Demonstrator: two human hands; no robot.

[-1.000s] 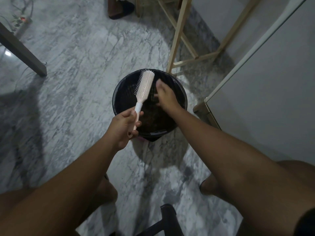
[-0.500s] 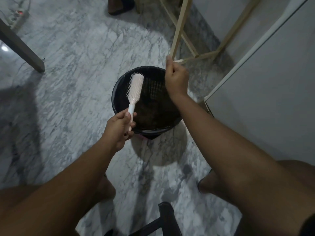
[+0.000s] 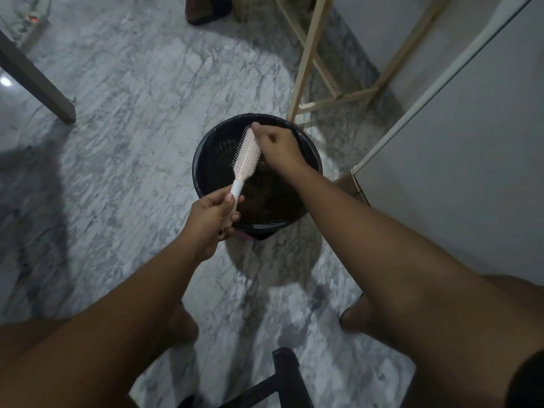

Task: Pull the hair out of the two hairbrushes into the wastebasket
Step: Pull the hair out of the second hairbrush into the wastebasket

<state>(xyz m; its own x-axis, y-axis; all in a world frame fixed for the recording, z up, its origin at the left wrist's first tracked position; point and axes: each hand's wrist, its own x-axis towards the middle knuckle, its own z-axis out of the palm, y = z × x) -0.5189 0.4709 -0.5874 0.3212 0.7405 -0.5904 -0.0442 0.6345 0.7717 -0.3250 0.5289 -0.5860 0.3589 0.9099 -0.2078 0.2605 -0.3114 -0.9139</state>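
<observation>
A pale pink hairbrush (image 3: pixel 246 158) with a white handle is held over the round black wastebasket (image 3: pixel 206 154) on the marble floor. My left hand (image 3: pixel 212 215) grips the handle at the basket's near rim. My right hand (image 3: pixel 276 148) rests against the brush head's far end, fingers pinched together at the bristles. Whether it holds hair I cannot tell. Dark clumps of hair lie in the basket's bottom. Only one hairbrush is in view.
A light wooden frame (image 3: pixel 306 54) stands just behind the basket. A white cabinet (image 3: pixel 459 142) rises at the right. A grey table leg (image 3: pixel 38 81) is at the far left, a black chair part (image 3: pixel 282 378) at the bottom, and a power strip (image 3: pixel 32 20) at the top left.
My right hand rose away above the basket's far rim, then came back down to the brush head. The brush stayed over the basket in my left hand.
</observation>
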